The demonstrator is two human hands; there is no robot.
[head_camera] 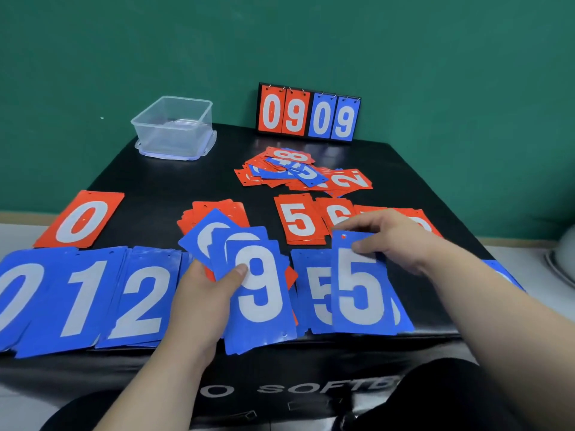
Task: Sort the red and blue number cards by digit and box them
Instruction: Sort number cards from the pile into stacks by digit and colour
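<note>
Blue 5 card [357,293] held over the blue 5 pile [314,300]; nothing boxed yet, as far as could be judged.

Blue 0 [15,300], 1 [84,293] and 2 [143,300] piles lay along the near edge, with a red 0 pile [81,220] behind and the clear plastic box [175,127] at the far corner. Left hand [205,293] gripped a fan of blue cards [258,293], thumb on the top 9. Right hand [389,241] pinched the 5 card's top edge. Best practice, I judged, was to square edges and punch-holes to the pile before letting go, with the left thumb firm so the fan would not slide. The fan's lower digits were covered. Red cards [417,217] beyond the red 6 [336,213] were unreadable behind the right hand. Far-right blue card [504,275] was cut off by the forearm.
</note>
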